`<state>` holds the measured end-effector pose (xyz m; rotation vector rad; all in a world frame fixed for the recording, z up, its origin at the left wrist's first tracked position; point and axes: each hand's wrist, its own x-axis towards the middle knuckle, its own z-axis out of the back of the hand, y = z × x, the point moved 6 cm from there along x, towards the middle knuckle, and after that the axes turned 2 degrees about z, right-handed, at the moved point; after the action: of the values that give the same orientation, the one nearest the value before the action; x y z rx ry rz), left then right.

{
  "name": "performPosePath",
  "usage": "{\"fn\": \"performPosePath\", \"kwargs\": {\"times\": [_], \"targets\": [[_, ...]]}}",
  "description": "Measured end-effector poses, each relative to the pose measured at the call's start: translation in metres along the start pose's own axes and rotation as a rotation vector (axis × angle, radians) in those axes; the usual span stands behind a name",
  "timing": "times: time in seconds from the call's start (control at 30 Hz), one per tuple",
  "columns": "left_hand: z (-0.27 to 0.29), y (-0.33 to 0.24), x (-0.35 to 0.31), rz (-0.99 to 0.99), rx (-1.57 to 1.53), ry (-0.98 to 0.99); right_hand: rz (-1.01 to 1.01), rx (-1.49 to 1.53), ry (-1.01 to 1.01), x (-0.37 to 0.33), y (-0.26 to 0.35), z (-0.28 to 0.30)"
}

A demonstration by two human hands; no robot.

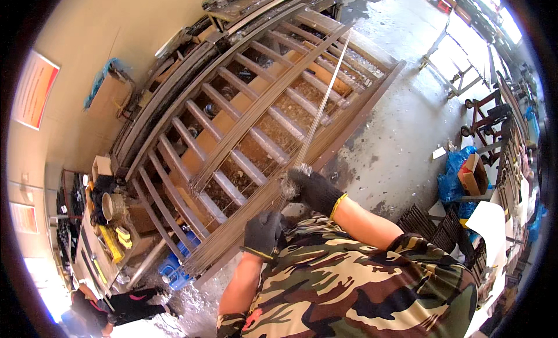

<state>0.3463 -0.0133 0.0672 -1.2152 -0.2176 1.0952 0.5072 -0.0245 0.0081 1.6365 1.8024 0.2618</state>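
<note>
Pale thin strips [312, 133] are extended ahead of the gloved right hand [312, 191], which is clamped on a grey wad [289, 185] against them, over the slatted rack [250, 167]; the curled left hand's [263, 236] grip cannot be determined.

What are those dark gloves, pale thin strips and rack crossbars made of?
Dark gloves: probably knit fabric, matte, given the dull surface hugging the fingers. Thin strips: likely metal, shiny, from the bright glints. Crossbars: perhaps metal, semi-gloss, given the soft sheen; plastic covering possible.

Thin rods [314, 129] (pale, bunched) slant over the rack [250, 167].
</note>
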Motion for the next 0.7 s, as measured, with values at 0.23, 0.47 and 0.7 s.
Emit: {"fn": "performPosePath", "kwargs": {"times": [0.23,0.47,0.7], "targets": [[-0.008,0.023,-0.004,0.174,-0.179,0.076,-0.073,-0.601,-0.078,-0.002,0.024,0.018],[-0.017,0.017,-0.006,0.185,-0.143,0.092,0.362,-0.756,-0.014,0.021,0.004,0.042],[-0.009,0.012,-0.006,-0.593,0.716,-0.015,0.803,-1.505,-0.232,-0.003,0.038,0.013]]}}
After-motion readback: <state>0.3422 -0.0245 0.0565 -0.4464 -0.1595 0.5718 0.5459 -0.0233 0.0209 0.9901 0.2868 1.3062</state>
